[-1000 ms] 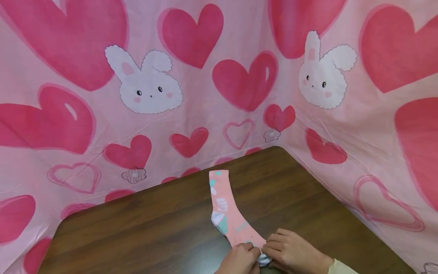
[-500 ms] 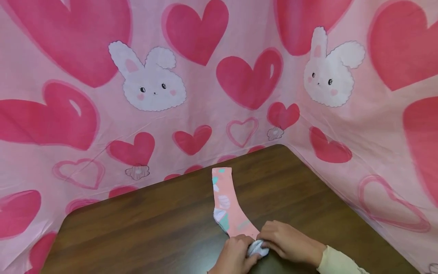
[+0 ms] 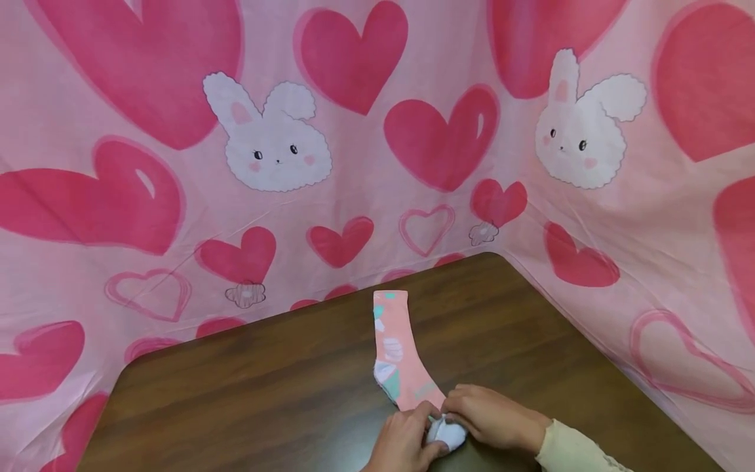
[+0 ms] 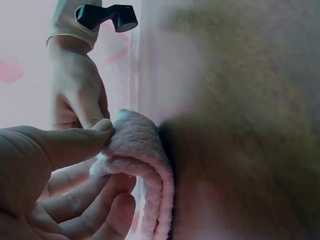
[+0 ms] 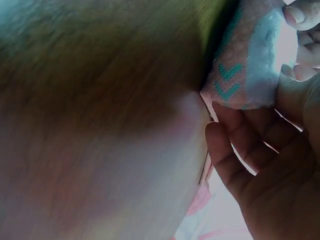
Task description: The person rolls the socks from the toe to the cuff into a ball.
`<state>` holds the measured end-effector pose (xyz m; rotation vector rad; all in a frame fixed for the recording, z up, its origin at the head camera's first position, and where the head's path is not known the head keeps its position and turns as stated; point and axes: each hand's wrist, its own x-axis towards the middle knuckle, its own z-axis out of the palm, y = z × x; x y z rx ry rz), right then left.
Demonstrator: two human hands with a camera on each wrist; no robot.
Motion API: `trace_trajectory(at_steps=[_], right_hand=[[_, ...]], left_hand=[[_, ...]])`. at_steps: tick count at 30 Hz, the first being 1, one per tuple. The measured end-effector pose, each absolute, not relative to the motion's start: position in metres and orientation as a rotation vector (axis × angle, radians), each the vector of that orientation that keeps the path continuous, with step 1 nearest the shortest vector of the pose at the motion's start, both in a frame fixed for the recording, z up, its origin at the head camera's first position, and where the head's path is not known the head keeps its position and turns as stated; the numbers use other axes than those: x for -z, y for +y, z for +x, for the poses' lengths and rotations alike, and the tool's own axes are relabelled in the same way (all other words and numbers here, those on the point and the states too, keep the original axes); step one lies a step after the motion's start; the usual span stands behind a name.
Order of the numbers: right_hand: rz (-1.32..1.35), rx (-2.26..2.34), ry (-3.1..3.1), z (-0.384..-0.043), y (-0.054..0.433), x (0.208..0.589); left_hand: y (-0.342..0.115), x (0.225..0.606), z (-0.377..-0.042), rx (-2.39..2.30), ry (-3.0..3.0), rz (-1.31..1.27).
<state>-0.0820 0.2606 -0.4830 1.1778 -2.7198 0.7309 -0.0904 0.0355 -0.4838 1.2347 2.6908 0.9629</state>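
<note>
Lengthwise, sock (image 3: 407, 367) runs away, cuff (image 3: 391, 296) far; left grip (image 3: 401, 439), right grip (image 3: 492, 417) pinch toe (image 3: 448, 434).

Indoors, type unclear; brown tbl (image 3: 253, 387), pink heart-print cloth (image 3: 356, 167) behind

No txt/nos. legible, incl. on sock (image 3: 402, 357).
</note>
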Motion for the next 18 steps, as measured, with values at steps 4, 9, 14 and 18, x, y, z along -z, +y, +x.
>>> trace_trajectory(at_steps=[4, 9, 14, 18], right_hand=[[1.155, -0.72, -2.772, -0.083, 0.258, 0.485], [1.146, -0.702, -2.85, -0.084, 0.253, 0.484], [1.104, -0.73, -2.886, -0.088, 0.253, 0.481], [1.14, -0.751, -2.876, -0.093, 0.254, 0.481]], left_hand=[[0.034, 0.488, -0.089, -0.991, 2.782, 1.405], [0.035, 0.496, -0.091, -1.071, 2.845, 1.853], [0.036, 0.493, -0.094, -0.973, 2.773, 2.03], [0.035, 0.492, -0.095, -0.876, 2.766, 2.036]])
